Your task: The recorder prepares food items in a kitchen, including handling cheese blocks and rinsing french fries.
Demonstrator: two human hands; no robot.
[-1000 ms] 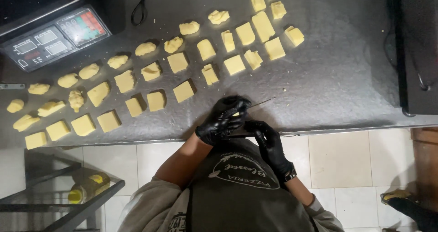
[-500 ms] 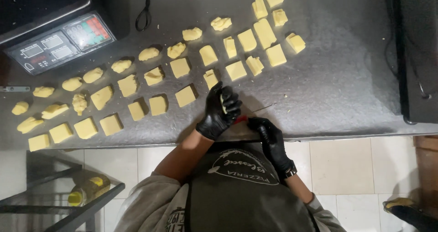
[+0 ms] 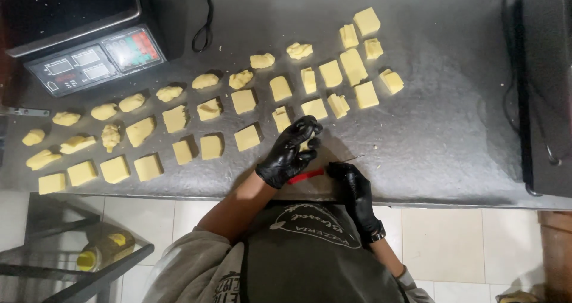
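Left hand: black glove, fingers curled and pinching a small yellow dough piece just above the counter.
Right hand: black glove, closed around a red-handled knife, handle lying between the two hands, thin blade tip showing beyond the right hand.
Dough pieces: yellow blocks and lumps in rows, beyond and left of the left hand.
Scale: far beyond the left hand.
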